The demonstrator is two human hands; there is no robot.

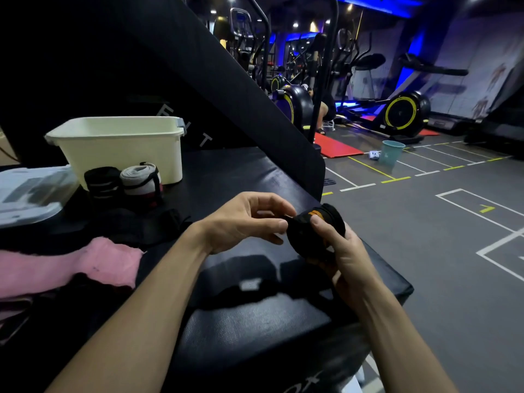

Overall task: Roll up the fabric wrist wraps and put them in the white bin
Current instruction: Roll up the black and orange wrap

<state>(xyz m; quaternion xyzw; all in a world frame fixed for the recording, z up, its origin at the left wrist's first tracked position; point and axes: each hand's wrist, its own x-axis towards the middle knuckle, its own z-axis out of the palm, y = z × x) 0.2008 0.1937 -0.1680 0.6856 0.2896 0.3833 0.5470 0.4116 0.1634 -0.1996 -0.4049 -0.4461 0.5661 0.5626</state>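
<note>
Your right hand [344,251] grips a nearly rolled black wrap [313,232] over the bench [255,321]; your left hand [243,219] pinches its end. Two rolls [124,178] wait beside the white bin [119,143], none visibly inside; loose wraps [249,290] remain

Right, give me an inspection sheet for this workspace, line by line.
Surface: black padded bench, textured top, partly covered.
Job's things: white bin at the back left; black rolled wrap and grey rolled wrap stand in front of it, outside it; black-and-orange wrap roll held in the hands; loose black wrap lies flat below the hands.
Clutter: pink cloth at the left; clear plastic lid beside the bin.
Hands: left hand pinches the roll's edge; right hand grips the roll from below.
Cables: nothing seen.
Surroundings: dim gym, exercise bike, red mat, teal bucket on the floor.
</note>
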